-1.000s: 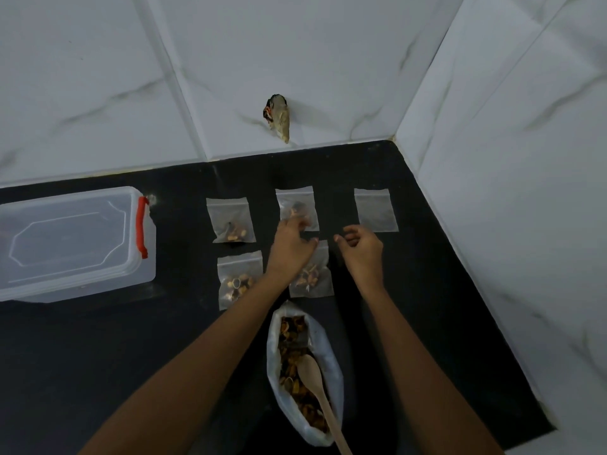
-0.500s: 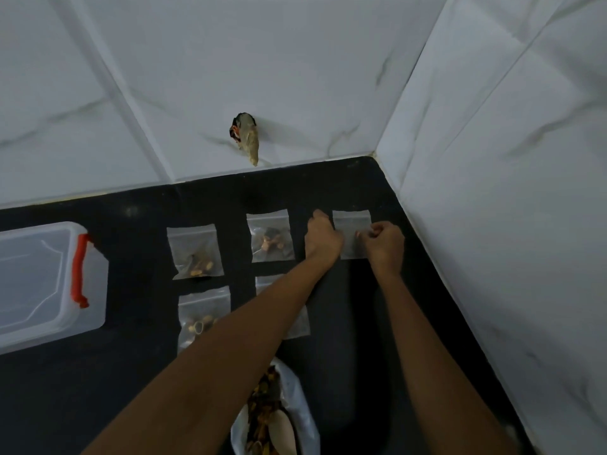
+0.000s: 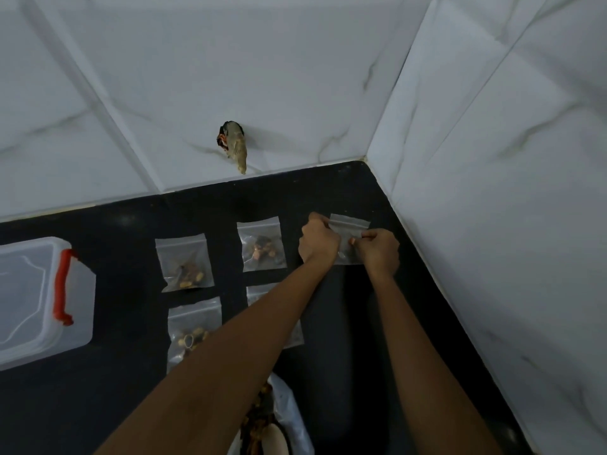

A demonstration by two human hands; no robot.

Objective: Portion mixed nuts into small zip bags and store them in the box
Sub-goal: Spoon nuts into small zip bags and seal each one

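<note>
Both hands had been moved from the filled bags (image 3: 261, 247) to the empty zip bag (image 3: 349, 224) by the wall corner (image 3: 365, 158); its top edge was pinched by left hand (image 3: 318, 239) and right hand (image 3: 379, 251), so opening it was judged begun.

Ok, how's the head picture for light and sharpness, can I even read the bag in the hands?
Head view: dim, even light, no hard shadows; the black counter swallows detail. Head view: the wide angle bends the joints of the wall tiles. Head view: the far-right zip bag, pinched by left hand and right hand, is sharp enough but see-through, contents unclear.
</note>
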